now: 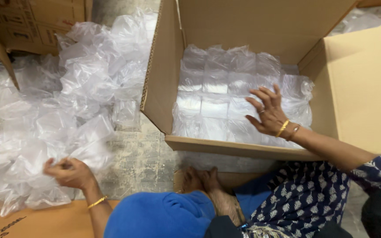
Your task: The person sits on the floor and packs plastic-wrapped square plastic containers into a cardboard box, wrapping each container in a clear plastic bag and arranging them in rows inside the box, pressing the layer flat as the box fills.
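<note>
Inside the cardboard box (pixel 164 83), the right hand (pixel 267 112) lies flat and spread on packed clear bags (pixel 225 94); the left hand (pixel 69 172) pinches one from the floor pile (pixel 67 110) (slippery film may slide loose).

Clear, crinkled plastic packets (pixel 225 94) lie packed in neat flat rows inside an open cardboard box (pixel 358 88). To its left, a loose heap of the same clear packets (pixel 58 110) sprawls across the floor.
</note>
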Tool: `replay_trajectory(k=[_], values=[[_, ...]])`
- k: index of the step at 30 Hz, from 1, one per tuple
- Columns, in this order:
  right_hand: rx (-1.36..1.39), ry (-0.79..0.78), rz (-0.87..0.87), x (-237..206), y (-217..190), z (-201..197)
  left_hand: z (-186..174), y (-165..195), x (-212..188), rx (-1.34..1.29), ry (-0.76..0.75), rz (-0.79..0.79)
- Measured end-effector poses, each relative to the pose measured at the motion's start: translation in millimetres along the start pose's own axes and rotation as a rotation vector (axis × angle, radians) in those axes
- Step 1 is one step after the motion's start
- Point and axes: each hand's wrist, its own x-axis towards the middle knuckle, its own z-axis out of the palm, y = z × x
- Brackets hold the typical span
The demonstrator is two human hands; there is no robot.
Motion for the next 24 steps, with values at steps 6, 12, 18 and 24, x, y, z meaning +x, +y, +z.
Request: replay_trajectory(k=[6,12,18,24], values=[[0.106,0.14,-0.292,58,-85,-5,38,21,26,-0.098,-0.389,0.186],[0.328,-0.062,-0.282,57,-137,-1,90,59,-67,0.365,-1.125,0.114],[0.211,-0.186,-0.359,37,-143,7,90,64,-60,0.517,-0.67,0.395],[0.212,-0.264,-0.324,39,-152,13,87,31,-15,0.579,-0.936,0.337]])
